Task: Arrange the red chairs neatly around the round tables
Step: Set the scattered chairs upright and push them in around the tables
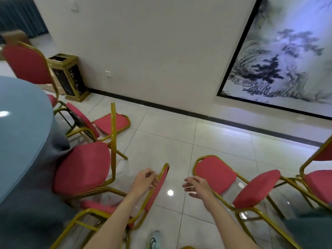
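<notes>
Head view, looking down: a shoe (154,240) stands on the pale floor (179,141) between two bare forearms. The left hand (146,180) holds the near chair (158,186) by the gold top rim of its back, fingers curled close together onto the rim. That chair stands just left of the person, its seat turned toward the table (21,123). The right hand (196,186) hangs in the air and holds nothing, its fingers spread and slightly bent. Just beside it the right chair (215,174) lies tipped over, its back flat on the tiles and its seat upended. Past it, at the right edge, the edge chair (318,182) is only partly in view.

Left of the near chair, the second chair (82,168) stands with its seat pushed against the grey-blue cloth of the round table. Behind it the tipped chair (111,123) lies on the floor, its legs tangled close to those of its neighbours. Farther along the table's rim the far chair (27,63) stands upright.

A dark, gold-framed bin (68,76) sits by the wall (143,51). A large ink landscape painting (287,51) hangs at the right.
</notes>
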The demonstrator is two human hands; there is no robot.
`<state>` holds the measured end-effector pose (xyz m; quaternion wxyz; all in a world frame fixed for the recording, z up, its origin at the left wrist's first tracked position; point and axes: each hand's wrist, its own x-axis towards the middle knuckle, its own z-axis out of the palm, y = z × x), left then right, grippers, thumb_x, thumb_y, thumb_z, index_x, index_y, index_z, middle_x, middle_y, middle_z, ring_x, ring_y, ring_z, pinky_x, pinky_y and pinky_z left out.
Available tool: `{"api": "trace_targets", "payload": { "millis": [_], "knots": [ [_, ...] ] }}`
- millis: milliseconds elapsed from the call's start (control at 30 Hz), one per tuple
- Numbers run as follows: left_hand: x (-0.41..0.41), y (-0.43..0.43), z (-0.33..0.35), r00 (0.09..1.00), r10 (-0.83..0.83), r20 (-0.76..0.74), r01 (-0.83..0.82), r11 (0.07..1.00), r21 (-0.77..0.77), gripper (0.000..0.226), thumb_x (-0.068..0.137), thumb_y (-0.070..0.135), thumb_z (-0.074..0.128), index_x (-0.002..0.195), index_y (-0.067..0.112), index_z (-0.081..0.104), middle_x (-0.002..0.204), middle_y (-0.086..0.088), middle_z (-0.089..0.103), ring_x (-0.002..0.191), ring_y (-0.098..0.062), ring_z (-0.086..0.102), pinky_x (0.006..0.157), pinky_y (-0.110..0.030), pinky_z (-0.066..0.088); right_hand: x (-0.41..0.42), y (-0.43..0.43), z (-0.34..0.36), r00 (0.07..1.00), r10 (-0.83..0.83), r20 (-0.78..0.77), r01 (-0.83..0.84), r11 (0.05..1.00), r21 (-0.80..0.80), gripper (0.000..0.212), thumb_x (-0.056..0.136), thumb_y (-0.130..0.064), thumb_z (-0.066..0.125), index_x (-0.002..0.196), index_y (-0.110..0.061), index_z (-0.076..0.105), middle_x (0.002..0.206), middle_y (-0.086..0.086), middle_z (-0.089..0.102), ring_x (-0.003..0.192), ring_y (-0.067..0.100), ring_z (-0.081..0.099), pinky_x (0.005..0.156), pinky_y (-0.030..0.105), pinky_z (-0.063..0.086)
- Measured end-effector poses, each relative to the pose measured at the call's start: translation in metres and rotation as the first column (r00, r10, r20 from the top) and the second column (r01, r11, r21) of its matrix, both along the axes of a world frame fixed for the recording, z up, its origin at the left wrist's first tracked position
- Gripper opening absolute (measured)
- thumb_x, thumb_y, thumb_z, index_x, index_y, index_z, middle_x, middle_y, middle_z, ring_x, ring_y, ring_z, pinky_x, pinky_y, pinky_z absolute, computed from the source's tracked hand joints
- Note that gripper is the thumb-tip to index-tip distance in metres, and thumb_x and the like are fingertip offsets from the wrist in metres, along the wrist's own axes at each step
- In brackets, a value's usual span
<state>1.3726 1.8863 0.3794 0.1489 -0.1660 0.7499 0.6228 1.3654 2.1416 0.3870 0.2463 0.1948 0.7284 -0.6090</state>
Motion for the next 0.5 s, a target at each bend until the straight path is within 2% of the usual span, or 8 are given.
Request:
{"api": "trace_targets", "payload": {
  "millis": [167,267,367,500],
  "knots": [
    [-0.069,-0.009,-0.014,1.000,-0.015,0.015,0.015,1.000,-0.009,0.018,0.103,0.013,0.055,0.092,0.006,0.067,0.080,-0.009,0.072,0.069,-0.017,0.066,0.063,-0.027,0.053,-0.081,-0.012,0.002,0.997,0.079,-0.018,-0.078,0.995,0.057,0.021,0.102,-0.022,0.056,0.107,-0.010,0.072,0.094,0.007,0.080,0.083,0.019,0.075,0.070,0.029,0.056],
    [-0.105,-0.014,-0.019,0.999,-0.032,-0.003,0.032,0.999,-0.030,0.017,0.103,0.015,0.055,0.091,0.008,0.067,0.080,-0.007,0.074,0.069,-0.018,0.067,0.065,-0.029,0.054,-0.126,-0.014,0.004,0.993,0.117,-0.004,-0.116,0.990,0.080,0.020,0.101,-0.021,0.056,0.106,-0.010,0.072,0.093,0.007,0.080,0.081,0.019,0.074,0.067,0.028,0.054],
    [-0.138,-0.019,-0.020,0.999,-0.042,-0.031,0.040,0.997,-0.059,0.016,0.102,0.018,0.057,0.091,0.012,0.067,0.082,-0.006,0.074,0.070,-0.016,0.068,0.065,-0.025,0.055,-0.180,-0.016,0.000,0.982,0.191,0.006,-0.190,0.976,0.108,0.018,0.100,-0.021,0.058,0.103,-0.010,0.072,0.091,0.008,0.080,0.078,0.018,0.073,0.063,0.027,0.051],
    [-0.175,-0.020,-0.025,1.000,0.023,-0.019,-0.024,0.997,-0.077,0.016,0.101,0.019,0.057,0.089,0.013,0.065,0.082,-0.005,0.074,0.070,-0.014,0.067,0.065,-0.024,0.054,-0.243,-0.024,-0.005,0.956,0.292,0.018,-0.291,0.946,0.142,0.018,0.102,-0.022,0.057,0.103,-0.012,0.073,0.090,0.005,0.080,0.079,0.018,0.075,0.067,0.027,0.055]
  ]
}}
